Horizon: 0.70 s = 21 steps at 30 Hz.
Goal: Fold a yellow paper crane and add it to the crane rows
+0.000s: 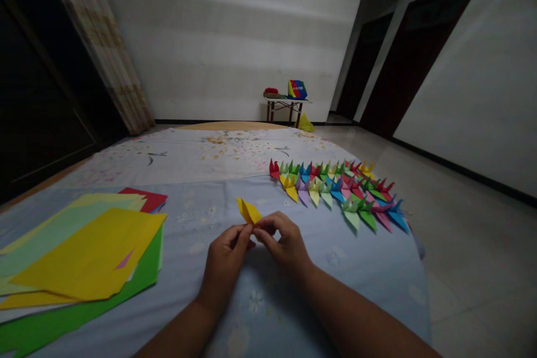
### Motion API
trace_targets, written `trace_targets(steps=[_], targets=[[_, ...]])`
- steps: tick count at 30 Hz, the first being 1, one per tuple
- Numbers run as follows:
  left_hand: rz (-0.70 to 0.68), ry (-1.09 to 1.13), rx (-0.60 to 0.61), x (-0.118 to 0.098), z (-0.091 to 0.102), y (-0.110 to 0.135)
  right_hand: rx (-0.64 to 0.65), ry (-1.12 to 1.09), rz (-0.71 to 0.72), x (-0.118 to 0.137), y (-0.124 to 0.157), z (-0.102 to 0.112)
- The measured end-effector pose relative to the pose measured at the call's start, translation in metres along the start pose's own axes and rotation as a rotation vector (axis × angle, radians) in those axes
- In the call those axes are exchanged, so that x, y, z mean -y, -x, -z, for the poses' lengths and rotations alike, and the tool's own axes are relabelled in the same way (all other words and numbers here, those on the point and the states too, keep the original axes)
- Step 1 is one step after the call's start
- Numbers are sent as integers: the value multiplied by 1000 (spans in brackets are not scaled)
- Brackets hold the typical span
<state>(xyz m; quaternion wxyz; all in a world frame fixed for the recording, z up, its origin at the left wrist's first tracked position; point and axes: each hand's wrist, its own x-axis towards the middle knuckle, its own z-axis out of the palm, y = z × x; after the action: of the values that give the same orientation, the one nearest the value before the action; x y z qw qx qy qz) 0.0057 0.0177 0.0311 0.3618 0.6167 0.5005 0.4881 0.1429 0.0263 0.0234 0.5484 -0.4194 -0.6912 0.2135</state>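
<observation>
A small folded yellow paper piece (248,211) is pinched between both of my hands above a pale blue sheet. My left hand (225,264) grips its lower end with fingertips closed. My right hand (283,242) meets it from the right, fingers curled and pinching the same fold. Rows of finished coloured paper cranes (340,190) lie on the sheet to the right, beyond my right hand. A loose stack of coloured paper sheets (84,254), yellow on top, lies to the left of my left hand.
The pale blue floral sheet (197,212) covers a low surface whose right edge drops to a tiled floor (465,246). A small table (287,105) with a coloured box stands by the far wall. Dark doorways open at the right; a curtain hangs at the left.
</observation>
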Motion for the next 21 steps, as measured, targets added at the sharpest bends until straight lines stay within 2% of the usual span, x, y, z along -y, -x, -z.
trace_targets(steps=[7,13,21], targets=[[-99,-63,25,2,-1,2,-9,-36,12,-2,0,0],[-109,-80,32,3,0,3,-26,-64,-26,-4,-2,3],[-82,-39,39,4,0,3,12,-143,-118,-6,-3,6]])
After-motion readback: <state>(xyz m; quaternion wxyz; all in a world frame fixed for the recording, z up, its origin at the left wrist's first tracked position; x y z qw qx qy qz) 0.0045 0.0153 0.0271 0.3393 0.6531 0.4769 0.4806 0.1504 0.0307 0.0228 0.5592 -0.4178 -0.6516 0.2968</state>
